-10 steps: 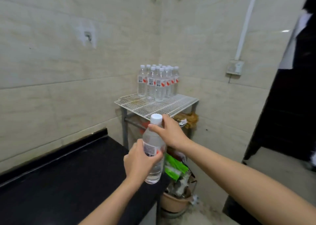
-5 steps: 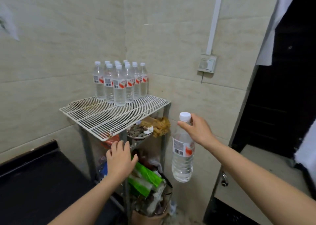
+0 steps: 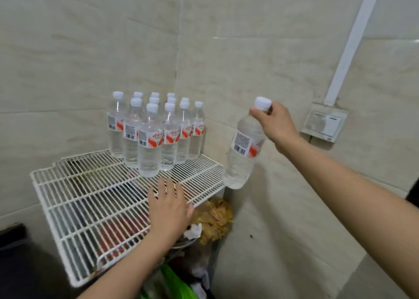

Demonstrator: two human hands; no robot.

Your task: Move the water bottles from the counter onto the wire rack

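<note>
Right hand (image 3: 275, 126) pinches a water bottle (image 3: 243, 153) at its neck; the bottle hangs tilted below the hand, just beside the wire rack (image 3: 79, 196). Left hand (image 3: 169, 210), fingers straight and slightly spread, is held over the rack, with the standing bottles (image 3: 149, 139) just beyond its fingertips.

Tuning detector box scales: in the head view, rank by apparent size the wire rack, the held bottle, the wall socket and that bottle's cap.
1. wire rack
2. held bottle
3. wall socket, which is farther back, so its true size is unsure
4. cap
</note>
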